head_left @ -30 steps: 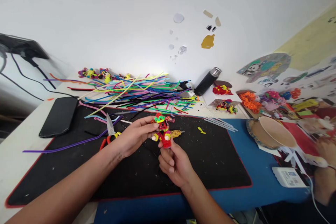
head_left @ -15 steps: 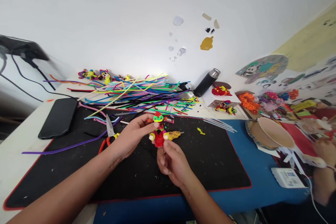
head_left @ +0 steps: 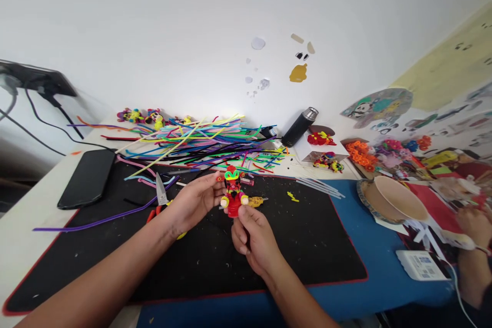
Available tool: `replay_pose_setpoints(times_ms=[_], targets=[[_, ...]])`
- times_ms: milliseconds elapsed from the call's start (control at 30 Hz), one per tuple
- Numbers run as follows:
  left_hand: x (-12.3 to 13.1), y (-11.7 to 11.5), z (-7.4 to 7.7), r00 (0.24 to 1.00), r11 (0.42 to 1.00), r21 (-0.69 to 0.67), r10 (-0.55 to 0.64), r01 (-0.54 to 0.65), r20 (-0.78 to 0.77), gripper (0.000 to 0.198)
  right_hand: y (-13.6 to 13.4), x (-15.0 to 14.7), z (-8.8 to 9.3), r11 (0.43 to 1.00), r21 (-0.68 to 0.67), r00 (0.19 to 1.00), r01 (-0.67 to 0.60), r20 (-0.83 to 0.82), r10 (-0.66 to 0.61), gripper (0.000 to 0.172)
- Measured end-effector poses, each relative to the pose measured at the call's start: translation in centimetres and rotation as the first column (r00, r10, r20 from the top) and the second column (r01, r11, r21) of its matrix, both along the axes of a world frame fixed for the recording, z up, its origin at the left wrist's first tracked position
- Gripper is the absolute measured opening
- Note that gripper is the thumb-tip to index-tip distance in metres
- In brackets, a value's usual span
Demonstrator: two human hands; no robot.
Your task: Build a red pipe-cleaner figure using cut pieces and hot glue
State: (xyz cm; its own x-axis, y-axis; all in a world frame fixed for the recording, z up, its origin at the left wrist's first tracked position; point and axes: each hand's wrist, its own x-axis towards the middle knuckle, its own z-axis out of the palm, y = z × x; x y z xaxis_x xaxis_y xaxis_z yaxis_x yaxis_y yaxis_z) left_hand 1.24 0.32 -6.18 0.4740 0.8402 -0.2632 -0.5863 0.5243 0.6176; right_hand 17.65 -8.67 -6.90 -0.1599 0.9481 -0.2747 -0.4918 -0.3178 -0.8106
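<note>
One bench point(head_left: 19, 266) is running along the white wall, and a black mat point(head_left: 307, 241) with a red edge is covering much of its near part. Across the back, a heap of coloured fuzzy stems point(head_left: 207, 138) is sprawling sideways, many ends overlapping the mat. Nearer, the left hand point(head_left: 198, 200) is reaching in with its fingers loosely curved and apart, while the right hand point(head_left: 255, 236) is closing its grip, thumb pinching against bent fingers. A dark bottle point(head_left: 300, 127) is leaning beyond the stems, and a phone point(head_left: 86, 179) is lying at the left, overlapping the mat's corner. Scissors point(head_left: 161, 189) are resting behind the left wrist, which is partly hiding them. Above the mat, a red figure point(head_left: 232, 196) is sitting at the tip of the right grip, held by its base and rising above the thumb; the left fingers are curling just beside its head and shoulder, though I cannot tell whether they are touching it. Its front is facing the wearer, its green-trimmed headpiece is pointing upward, and its long axis is standing nearly upright. Smallest of all, yellow bits point(head_left: 292, 197) are lying on the mat, well to the figure's right in view.
</note>
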Motion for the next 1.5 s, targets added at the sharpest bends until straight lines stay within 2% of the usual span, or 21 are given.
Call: replay_pose_setpoints(times_ms=[133, 633, 933, 1100, 1267, 1500], targets=[[0.11, -0.26, -0.05, 0.999, 0.999, -0.006, 0.033, -0.032, 0.024, 0.024, -0.08, -0.17, 0.14, 1.0, 0.0, 1.0, -0.006, -0.001, 0.006, 0.047], [-0.05, -0.4, -0.4, 1.0, 1.0, 0.014, 0.019, -0.019, -0.006, 0.032, -0.21, -0.54, 0.37, 0.999, -0.011, 0.999, -0.035, 0.001, 0.035, 0.05], [0.21, -0.57, 0.13, 1.0, 1.0, 0.018, -0.016, 0.016, 0.0, 0.024, -0.14, -0.55, 0.26, 1.0, -0.005, 1.0, -0.028, -0.007, 0.028, 0.049], [0.22, -0.4, -0.16, 0.999, 0.999, -0.018, -0.038, 0.038, 0.015, 0.02, 0.1, -0.24, 0.25, 1.0, 0.001, 1.0, 0.013, -0.013, -0.013, 0.047], [0.15, -0.39, -0.68, 0.996, 0.996, -0.029, -0.081, 0.082, 0.022, 0.027, 0.17, -0.04, 0.2, 0.999, -0.007, 0.999, 0.048, -0.011, -0.048, 0.047], [0.38, -0.77, -0.51, 0.998, 0.998, -0.051, -0.047, 0.044, -0.042, 0.028, -0.18, 0.22, -0.38, 1.0, -0.024, 0.998, 0.001, 0.057, 0.0, 0.049]])
